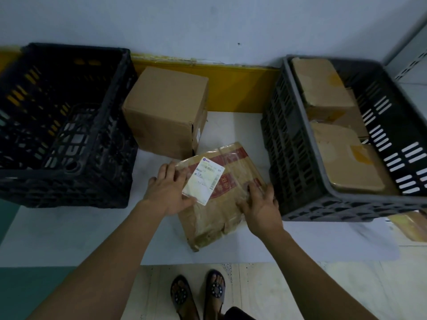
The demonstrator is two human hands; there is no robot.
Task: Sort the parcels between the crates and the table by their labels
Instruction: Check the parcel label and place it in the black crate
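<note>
The black crate (62, 121) at upper left looks bare inside; the grey crate (346, 139) at right holds brown parcels (342, 158). Mid-frame on the white table (92, 232), both hands rest on a flat labelled parcel (221, 192): left hand (168, 192) with fingers spread, right hand (261, 204) with fingers slightly curled over its edge. A cardboard box (166, 112) stands just behind it.

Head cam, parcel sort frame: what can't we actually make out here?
- Label on the flat parcel: text too small and blurred; left hand covers its edge.
- Cardboard box: side sticker seen edge-on, unreadable.
- Parcels in grey crate: no labels visible on their tops.
- Black crate: interior too dark to tell contents.
- Package beside the grey crate: cut off by crate and frame edge.
- Right hand: fingertips blurred.
</note>
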